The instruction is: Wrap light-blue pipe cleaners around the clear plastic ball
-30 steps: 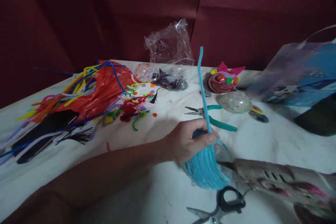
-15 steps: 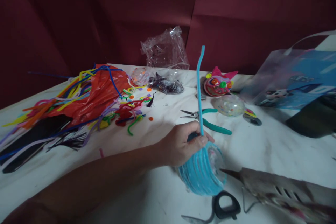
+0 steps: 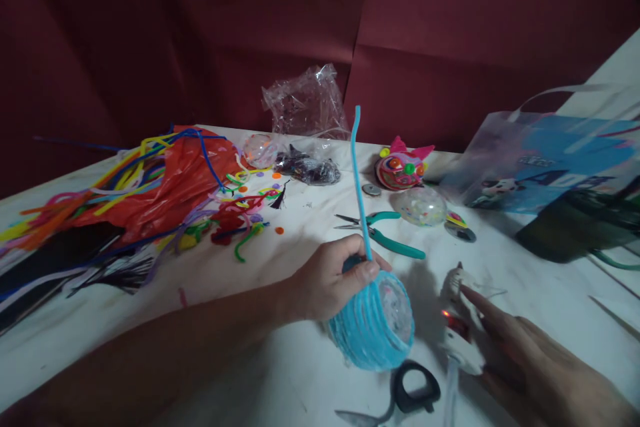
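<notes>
My left hand (image 3: pixel 337 277) grips a round object wrapped in light blue pipe cleaner (image 3: pixel 373 327). A free end of the pipe cleaner (image 3: pixel 359 180) stands up above my fingers. Part of the object's clear side shows on the right. At the lower right, my right hand (image 3: pixel 525 353) is closed around a glue gun (image 3: pixel 463 327) with a small red light, apart from the blue object. Black-handled scissors (image 3: pixel 417 387) lie below the blue object. Behind it are green-handled pliers (image 3: pixel 395 233).
Colourful pipe cleaners (image 3: pixel 120 180) and a red bag (image 3: pixel 200 167) spread over the left side. At the back are a clear plastic bag (image 3: pixel 307 107), a decorated pink head (image 3: pixel 400 167) and a clear ball (image 3: pixel 423 207). A blue printed bag (image 3: pixel 540 160) stands at the right.
The glue gun has moved away from the blue object and swung round. My right hand has come into view on it. The view has shifted slightly to the right.
</notes>
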`<state>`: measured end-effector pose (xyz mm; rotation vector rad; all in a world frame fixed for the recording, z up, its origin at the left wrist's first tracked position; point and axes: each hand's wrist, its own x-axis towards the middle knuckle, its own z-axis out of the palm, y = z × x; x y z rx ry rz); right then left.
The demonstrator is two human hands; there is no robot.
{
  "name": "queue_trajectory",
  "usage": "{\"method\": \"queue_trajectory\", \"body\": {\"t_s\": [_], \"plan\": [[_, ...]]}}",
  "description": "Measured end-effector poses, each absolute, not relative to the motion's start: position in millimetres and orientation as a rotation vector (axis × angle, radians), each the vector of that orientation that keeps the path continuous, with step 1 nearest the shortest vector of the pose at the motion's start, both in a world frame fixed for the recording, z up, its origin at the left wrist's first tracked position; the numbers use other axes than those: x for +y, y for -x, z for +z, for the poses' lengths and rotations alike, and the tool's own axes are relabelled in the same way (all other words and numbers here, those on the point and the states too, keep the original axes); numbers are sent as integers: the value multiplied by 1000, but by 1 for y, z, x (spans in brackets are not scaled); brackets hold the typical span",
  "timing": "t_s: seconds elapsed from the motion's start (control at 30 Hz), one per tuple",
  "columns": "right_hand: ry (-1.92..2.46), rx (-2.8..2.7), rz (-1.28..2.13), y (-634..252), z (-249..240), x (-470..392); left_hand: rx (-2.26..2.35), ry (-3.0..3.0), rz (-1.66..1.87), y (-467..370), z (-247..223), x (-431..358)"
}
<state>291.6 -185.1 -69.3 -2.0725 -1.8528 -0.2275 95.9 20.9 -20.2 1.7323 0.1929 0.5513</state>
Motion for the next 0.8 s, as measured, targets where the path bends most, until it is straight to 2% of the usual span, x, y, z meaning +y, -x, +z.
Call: {"method": "queue_trajectory", "body": {"t_s": [0.17,0.27,0.33,0.43,0.53,0.6,0.8], "plan": [[2092,-2027,-196,-297,-78,-180,205,-1719,573,-95,-21,21],[2089,-2086,-160,-291,-63,-180,199,-1713,586,-96,-24,21],[2018,-1926,-173,-279,-49,-176,194,-1708,593,-95,-25,21],[1823,-1683,74,-255,-33,-161,193,-1701,607,-94,-25,20],[1555,-1489,679,-237,-32,-146,189,-1690,618,-92,-25,20],[1460,-1282,905,-231,-37,-139,185,-1679,618,-92,-25,19],[1277,-1079,1030,-224,-40,-131,209,-1645,628,-91,-25,20]]}}
